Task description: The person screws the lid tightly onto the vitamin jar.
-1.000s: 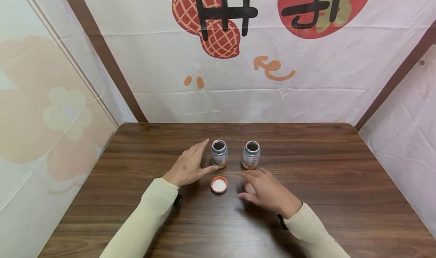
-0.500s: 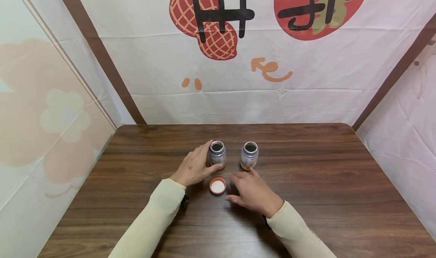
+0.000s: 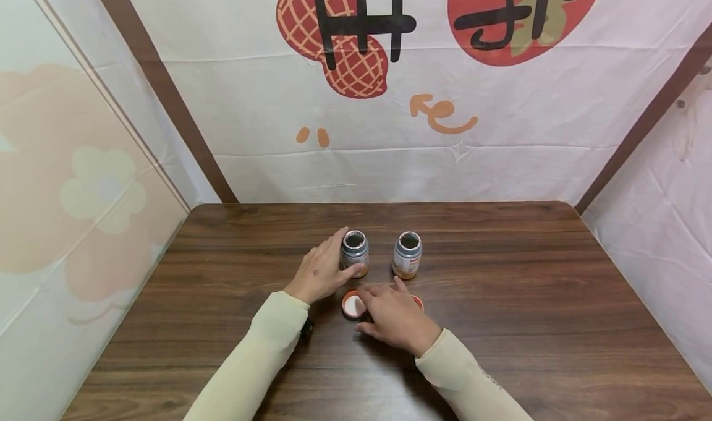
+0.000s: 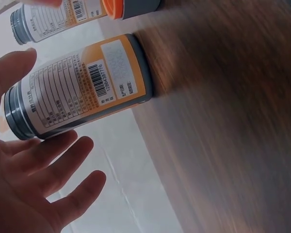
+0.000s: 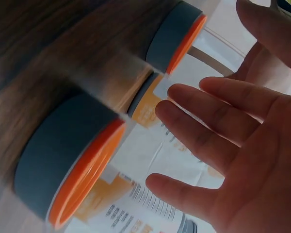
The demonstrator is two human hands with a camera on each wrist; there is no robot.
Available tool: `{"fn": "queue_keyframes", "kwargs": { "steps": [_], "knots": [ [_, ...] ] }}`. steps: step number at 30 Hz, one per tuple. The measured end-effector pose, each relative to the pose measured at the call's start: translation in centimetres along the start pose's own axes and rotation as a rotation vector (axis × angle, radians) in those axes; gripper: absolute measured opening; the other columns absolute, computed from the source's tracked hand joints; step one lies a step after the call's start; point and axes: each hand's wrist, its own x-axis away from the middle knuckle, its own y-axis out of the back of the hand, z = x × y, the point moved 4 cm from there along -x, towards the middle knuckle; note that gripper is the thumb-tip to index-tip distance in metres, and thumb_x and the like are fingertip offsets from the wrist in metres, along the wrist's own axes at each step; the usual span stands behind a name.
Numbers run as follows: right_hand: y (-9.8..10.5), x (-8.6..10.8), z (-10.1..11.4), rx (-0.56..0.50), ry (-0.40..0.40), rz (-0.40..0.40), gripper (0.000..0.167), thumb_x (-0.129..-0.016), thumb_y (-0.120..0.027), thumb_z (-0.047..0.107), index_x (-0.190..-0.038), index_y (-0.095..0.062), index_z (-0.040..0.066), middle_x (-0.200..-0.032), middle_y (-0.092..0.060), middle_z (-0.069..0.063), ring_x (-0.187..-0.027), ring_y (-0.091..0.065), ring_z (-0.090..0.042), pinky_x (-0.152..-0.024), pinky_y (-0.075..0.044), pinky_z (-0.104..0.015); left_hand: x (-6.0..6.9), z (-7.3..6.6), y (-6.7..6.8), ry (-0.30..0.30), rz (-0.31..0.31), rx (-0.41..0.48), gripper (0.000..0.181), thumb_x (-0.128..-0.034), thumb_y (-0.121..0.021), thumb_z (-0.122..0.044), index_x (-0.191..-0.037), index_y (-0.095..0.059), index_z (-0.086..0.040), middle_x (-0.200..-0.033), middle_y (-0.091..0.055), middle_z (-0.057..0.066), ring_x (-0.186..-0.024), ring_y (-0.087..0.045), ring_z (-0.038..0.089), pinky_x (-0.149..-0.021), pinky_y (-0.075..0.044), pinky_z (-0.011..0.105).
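Has moved right hand [image 3: 399, 319] over round orange-and-grey plastic lid [image 3: 352, 307], now within reach. Spreads both hands' fingers [image 5: 196, 136] loosely, with left hand [image 3: 318, 272] around cylindrical grey-and-white plastic jar [image 3: 356, 253] behind lid.

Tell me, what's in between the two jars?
Nothing but bare tabletop! The head view shows a gap of plain brown wood between the left jar and the right jar.
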Motion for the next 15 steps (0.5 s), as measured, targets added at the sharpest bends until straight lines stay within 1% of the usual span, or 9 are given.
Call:
{"fn": "queue_keyframes", "kwargs": {
  "steps": [5, 9, 15],
  "knots": [
    [-0.5, -0.6, 0.7, 0.085, -0.002, -0.001, 0.061, -0.086, -0.078, 0.045, -0.132, -0.062, 0.007, -0.133, -0.062, -0.007, -0.121, -0.059, -0.03, -0.104, -0.037, -0.063, -0.1, -0.1, -0.2, 0.02, -0.01, 0.002, 0.08, -0.0893, -0.076, -0.038, -0.149, -0.037, -0.001, -0.133, -0.059, 0.023, -0.113, -0.061, 0.04, -0.091, -0.049, 0.056],
    [-0.7, -0.9, 1.1, 0.118, -0.011, -0.01, 0.06, -0.084, -0.079, 0.044, -0.13, -0.064, 0.009, -0.13, -0.063, -0.005, -0.119, -0.06, -0.029, -0.102, -0.039, -0.062, -0.2, -0.1, -0.3, 0.048, -0.015, 0.015, 0.078, -0.0892, -0.077, -0.037, -0.147, -0.039, -0.001, -0.13, -0.061, 0.023, -0.11, -0.063, 0.04, -0.091, -0.049, 0.056],
    [-1.2, -1.3, 1.3, 0.172, -0.039, 0.001, 0.058, -0.085, -0.078, 0.045, -0.129, -0.064, 0.01, -0.128, -0.064, -0.004, -0.118, -0.06, -0.026, -0.102, -0.04, -0.061, -0.3, 0.1, -0.4, 0.09, -0.005, 0.037, 0.07, -0.0897, -0.077, -0.036, -0.143, -0.045, -0.004, -0.127, -0.064, 0.017, -0.111, -0.064, 0.035, -0.091, -0.049, 0.053]
  ]
}}
